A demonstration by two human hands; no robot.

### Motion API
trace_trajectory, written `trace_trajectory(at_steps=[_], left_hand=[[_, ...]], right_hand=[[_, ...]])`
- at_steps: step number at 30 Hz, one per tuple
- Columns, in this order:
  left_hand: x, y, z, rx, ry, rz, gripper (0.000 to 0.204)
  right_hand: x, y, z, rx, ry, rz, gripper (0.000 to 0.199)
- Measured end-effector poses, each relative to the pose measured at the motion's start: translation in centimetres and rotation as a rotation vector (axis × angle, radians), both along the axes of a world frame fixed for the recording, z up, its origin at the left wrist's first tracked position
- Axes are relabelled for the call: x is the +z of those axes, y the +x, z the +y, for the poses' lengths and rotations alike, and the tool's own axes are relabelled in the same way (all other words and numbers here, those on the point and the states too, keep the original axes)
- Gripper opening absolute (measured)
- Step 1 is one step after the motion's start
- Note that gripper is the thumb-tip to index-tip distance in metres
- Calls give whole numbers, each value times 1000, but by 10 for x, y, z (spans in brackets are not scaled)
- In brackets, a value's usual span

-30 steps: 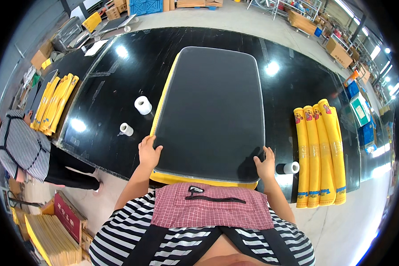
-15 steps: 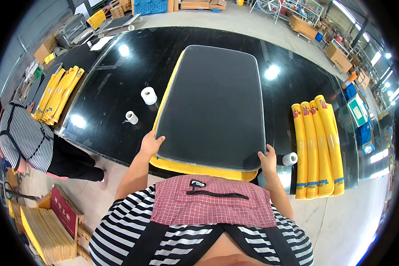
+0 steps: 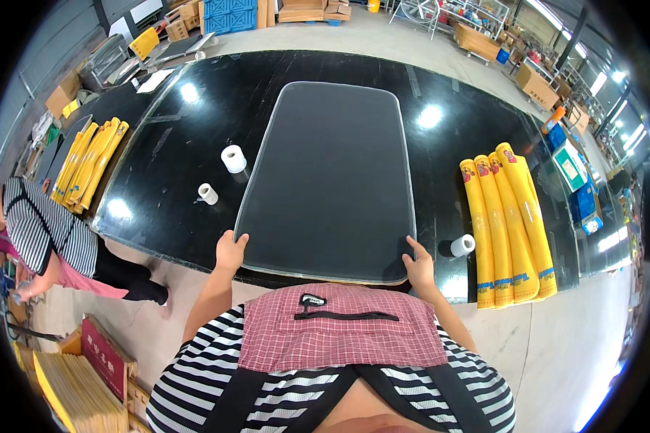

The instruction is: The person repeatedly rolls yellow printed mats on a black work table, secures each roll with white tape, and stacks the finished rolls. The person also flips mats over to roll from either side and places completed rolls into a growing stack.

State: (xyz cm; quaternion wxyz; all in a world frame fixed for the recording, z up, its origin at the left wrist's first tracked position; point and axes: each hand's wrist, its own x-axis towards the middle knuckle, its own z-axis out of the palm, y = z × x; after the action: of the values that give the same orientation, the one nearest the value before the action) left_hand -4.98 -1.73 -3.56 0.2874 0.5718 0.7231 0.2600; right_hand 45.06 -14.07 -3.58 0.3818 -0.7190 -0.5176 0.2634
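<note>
Both hands, left hand (image 3: 230, 250) and right hand (image 3: 418, 264), grip with closed fingers the near corners of the dark board (image 3: 332, 180) lying on the desk (image 3: 195, 130).

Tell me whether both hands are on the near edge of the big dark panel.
Yes, the left hand grips the dark panel's near left corner and the right hand grips its near right corner.

A large dark grey board (image 3: 332, 180) with rounded corners and a pale edge lies flat on the glossy black table (image 3: 180, 137). Its near corners sit under the fingers (image 3: 237, 242), and it stretches away from them.
</note>
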Motion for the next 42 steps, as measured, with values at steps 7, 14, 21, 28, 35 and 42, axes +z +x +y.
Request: trace_trajectory(at_steps=[7,14,21,28,35,42], left_hand=[[39,47,-61,78,-58,-734,76],[33,77,-23,-225,93,-1011,54],[48,127,34,-656,410,462,44],[5,113,18,-804,411,398,46],[-4,109,-17,-784,574,387,43],[-10,110,-35,-736,659,385,34]], right_hand=[[39,-8,-32,156,-479,903,45],[47,-42,14,94,120,902,79],[56,-66,87,330,67,-716,30],[15,-68,82,508,315,-601,28],[14,-80,50,584,322,-680,38],[8,-89,32,578,354,-658,37]])
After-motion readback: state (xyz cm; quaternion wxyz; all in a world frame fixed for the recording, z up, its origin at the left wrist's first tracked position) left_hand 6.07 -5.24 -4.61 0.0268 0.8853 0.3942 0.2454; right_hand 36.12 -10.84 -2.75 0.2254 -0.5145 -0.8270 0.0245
